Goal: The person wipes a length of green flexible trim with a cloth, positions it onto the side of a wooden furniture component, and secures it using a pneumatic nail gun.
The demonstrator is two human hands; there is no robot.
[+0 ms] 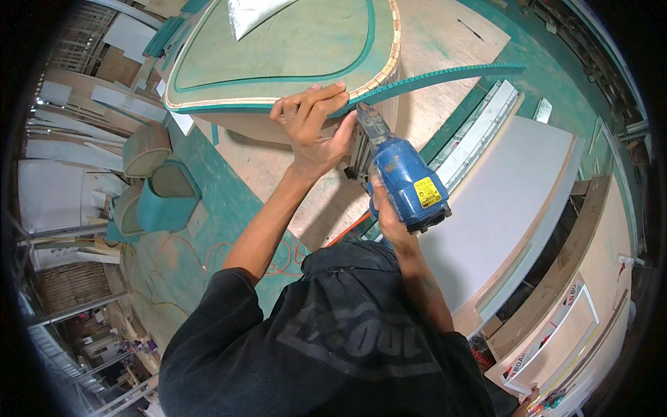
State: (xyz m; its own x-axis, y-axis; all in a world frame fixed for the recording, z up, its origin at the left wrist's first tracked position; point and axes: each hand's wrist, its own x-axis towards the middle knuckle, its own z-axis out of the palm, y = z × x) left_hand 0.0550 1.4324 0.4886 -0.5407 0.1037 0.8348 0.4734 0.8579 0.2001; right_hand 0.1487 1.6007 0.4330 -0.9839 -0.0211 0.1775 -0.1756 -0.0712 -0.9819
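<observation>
A rounded, pale-green panel (278,52) tops a wooden piece in front of me. My left hand (313,125) presses a green notched strip (451,74) to the near edge, fingers bent over the rim and thumb below. The strip's loose end curves out to the right, off the panel. In my right hand (390,217) is a blue nail gun (405,170), gripped by its handle. Its nose touches or nearly touches the strip, just right of my left thumb. Atop the panel lies a white plastic bag (253,15), partly cut off by the view.
A plywood sheet (479,31) lies beneath the piece on the green-stained floor. To the right stand wrapped metal-coloured lengths (479,135) and a large curved white panel (500,187). Rounded green boxes (170,198) stand left, with an orange hose (184,243) looping nearby.
</observation>
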